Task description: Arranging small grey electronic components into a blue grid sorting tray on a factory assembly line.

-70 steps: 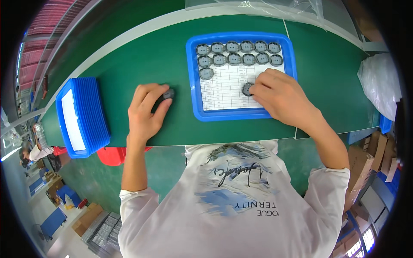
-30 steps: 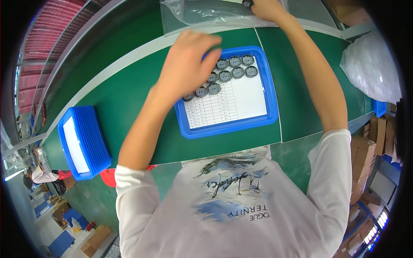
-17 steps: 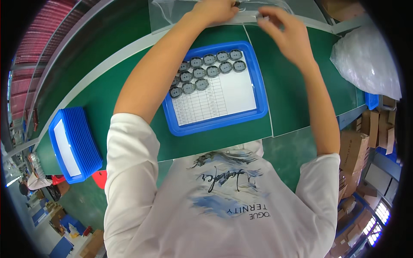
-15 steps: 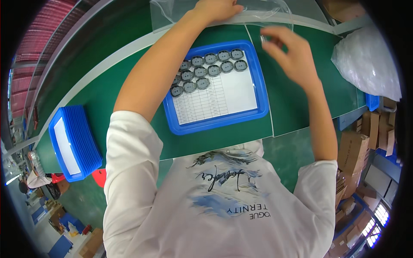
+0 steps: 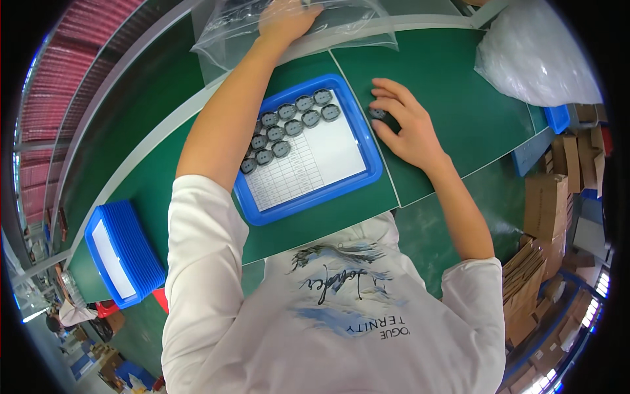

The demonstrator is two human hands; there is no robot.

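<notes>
My right hand [image 5: 412, 130] is just right of the blue tray [image 5: 373, 148], its fingers bent round a small dark grey plastic part [image 5: 377, 113]. Several similar dark grey rounded parts [image 5: 293, 127] lie in slanting rows on a printed white sheet [image 5: 338, 151] in the tray. My left forearm passes over the tray's left side and covers some of them. At the far edge of the table, my left hand [image 5: 287, 21] is at a clear plastic bag [image 5: 226, 41]. Its fingertips are partly cut off by the picture's edge, so its grip is unclear.
A stack of blue trays [image 5: 134, 253] stands on the green table [image 5: 446, 85] at the left. On the far right sits a large translucent plastic bag [image 5: 535, 56], with a blue bin [image 5: 558, 118] beside it. Cardboard boxes [image 5: 545, 207] are on the floor to the right.
The view has shifted, so the tray sits further left and lower. My right hand has come down beside the tray, and the dark part between its fingers now shows. My left hand stays at the bag.
</notes>
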